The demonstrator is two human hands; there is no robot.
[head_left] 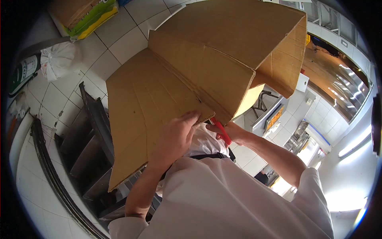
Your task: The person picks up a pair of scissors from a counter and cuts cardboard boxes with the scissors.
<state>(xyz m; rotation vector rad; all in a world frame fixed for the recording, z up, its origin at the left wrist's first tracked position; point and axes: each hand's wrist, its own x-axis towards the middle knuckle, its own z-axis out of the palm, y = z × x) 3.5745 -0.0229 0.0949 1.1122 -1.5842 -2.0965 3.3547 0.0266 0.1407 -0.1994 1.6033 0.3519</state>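
Note:
A large brown cardboard box (230, 32) stands tilted in front of me, with a wide creased flap (135, 107) spreading to the left. My left hand (179, 133) grips the flap's near edge, thumb and fingers pinching the board. My right hand (230, 133) is closed around the handle of red scissors (223, 133), at the fold between the flap and the box wall. Their blades are mostly hidden by the cardboard. A short cut edge shows beside my left fingertips.
Dark metal steps or racks (91, 155) stand at the left. Beyond them lie a white plastic bag (59, 59) and a green-yellow package (91, 20). An orange-filled tray (274, 117) rests on a counter at the right.

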